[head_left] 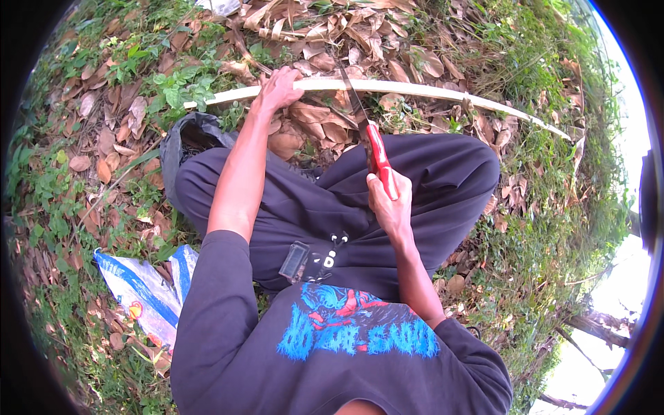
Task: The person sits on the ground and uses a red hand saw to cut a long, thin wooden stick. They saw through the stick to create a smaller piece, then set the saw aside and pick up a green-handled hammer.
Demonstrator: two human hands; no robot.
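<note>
A long, pale, slightly curved strip [408,88], of wood or bamboo, lies crosswise beyond my crossed legs. My left hand [280,90] is closed over it left of its middle, the fingers partly hidden. In my right hand [392,200] is a red-handled saw [377,149], gripped by the lower handle above my right leg. Its narrow dark blade points away from me and crosses the strip to the right of my left hand. The blade's teeth are too small to make out.
Dry brown leaves [315,117] and green plants [183,86] cover the ground. A dark plastic bag [181,155] sits by my left knee, and a blue-and-white striped sack [149,294] lies left of me. Branches [598,328] show at the right edge.
</note>
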